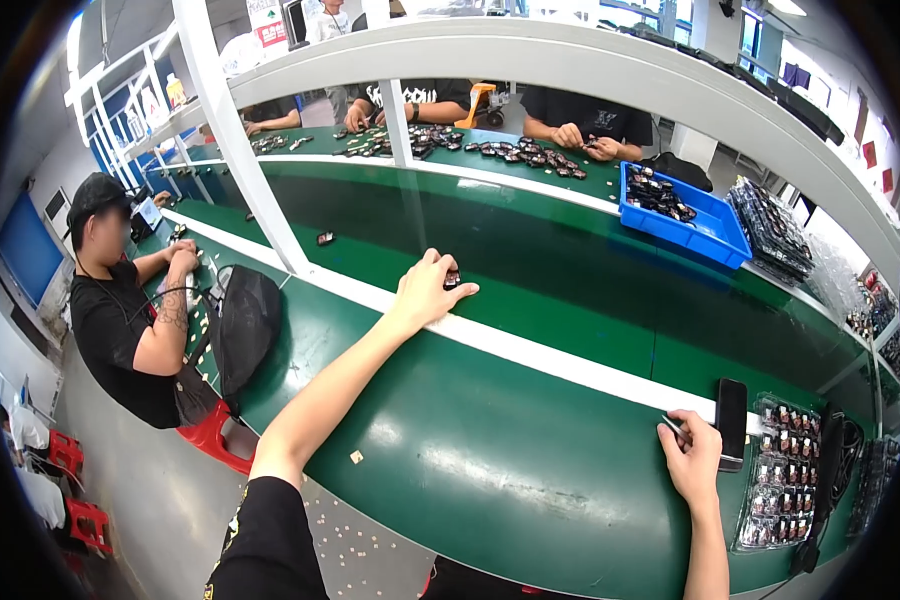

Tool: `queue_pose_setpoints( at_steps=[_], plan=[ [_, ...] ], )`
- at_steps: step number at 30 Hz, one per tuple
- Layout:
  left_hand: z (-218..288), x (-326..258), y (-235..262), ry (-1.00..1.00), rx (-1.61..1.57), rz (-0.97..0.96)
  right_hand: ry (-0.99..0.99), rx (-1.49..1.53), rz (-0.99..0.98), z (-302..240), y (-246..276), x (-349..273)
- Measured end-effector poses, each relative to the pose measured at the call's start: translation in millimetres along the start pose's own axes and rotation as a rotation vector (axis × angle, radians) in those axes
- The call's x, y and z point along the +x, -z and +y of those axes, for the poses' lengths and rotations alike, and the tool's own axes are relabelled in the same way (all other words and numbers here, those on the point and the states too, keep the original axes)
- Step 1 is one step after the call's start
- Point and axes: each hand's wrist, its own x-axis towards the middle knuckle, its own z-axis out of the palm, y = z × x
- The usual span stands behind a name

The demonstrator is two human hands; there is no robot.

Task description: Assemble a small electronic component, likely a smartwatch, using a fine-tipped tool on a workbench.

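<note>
Across green benchtop [510, 440], working two-handed. Pinching slim dark item [676, 430] in right hand [694, 454]; seeing black phone [731, 420] just right of it, clear tray [748, 505] of small devices farther right. Ahead and left of that, pinching small black device [453, 280] in left hand [427, 292] over green belt [560, 310]; being unable to tell whether touching belt. Possibly risking a drop by gripping only at fingertips, or a knocked phone by swinging right hand outward. Facing blue bin [680, 230], beyond and right of left hand.

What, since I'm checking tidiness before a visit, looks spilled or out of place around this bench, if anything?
Small pale squares lie strewn across the floor, as if dropped, and a similar square sits alone on the green bench top. Scattered without order, they look like litter.
</note>
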Motion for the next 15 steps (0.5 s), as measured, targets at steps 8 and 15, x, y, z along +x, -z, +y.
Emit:
queue_pose_setpoints(
  at_steps=[8, 15],
  plan=[
    [4, -6, -11, -0.022, -0.156, 0.014, 0.012, 0.058, 0.002, 5, 4, -2],
    [148, -88, -12, -0.412, -0.454, -0.338, -0.096, 0.288, 0.047, 8, 6, -9]
  ],
)
